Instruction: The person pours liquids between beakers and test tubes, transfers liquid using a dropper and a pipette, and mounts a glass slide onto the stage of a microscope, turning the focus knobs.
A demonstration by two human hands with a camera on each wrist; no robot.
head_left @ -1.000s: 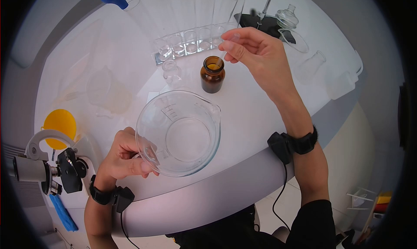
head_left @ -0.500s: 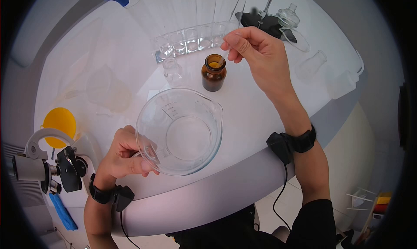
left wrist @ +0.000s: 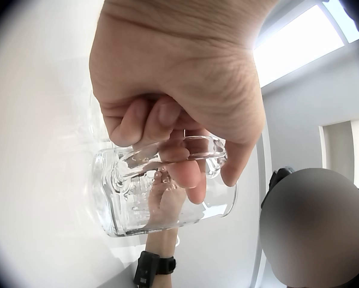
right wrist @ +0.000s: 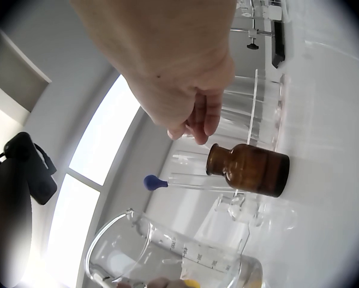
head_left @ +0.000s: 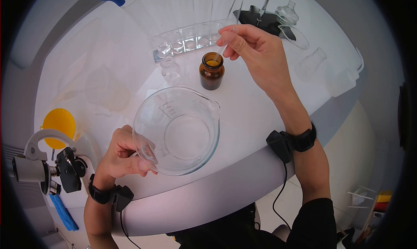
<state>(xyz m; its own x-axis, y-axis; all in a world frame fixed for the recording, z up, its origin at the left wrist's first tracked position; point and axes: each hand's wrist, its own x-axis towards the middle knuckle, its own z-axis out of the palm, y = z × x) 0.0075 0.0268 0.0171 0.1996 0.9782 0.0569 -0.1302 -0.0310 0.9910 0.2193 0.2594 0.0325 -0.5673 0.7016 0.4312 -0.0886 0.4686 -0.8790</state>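
Note:
In the head view, a large clear glass beaker with printed markings stands over the near part of the table. My left hand grips its handle; the left wrist view shows fingers curled through the handle of the beaker. Behind it, an open brown glass bottle stands upright on the table. My right hand pinches a thin clear rod or tube whose lower end is in the bottle's mouth. From the right wrist, the fingers are beside the mouth of the brown bottle.
Behind the bottle is a clear rack of glass tubes, with a small clear bottle nearby. A microscope and yellow disc are at the left. A stand base, a flask and a whitish bottle lie right.
The right fingers have shifted slightly around the thin rod or tube, with its lower end still in the bottle's mouth. The left hand keeps its grip on the beaker.

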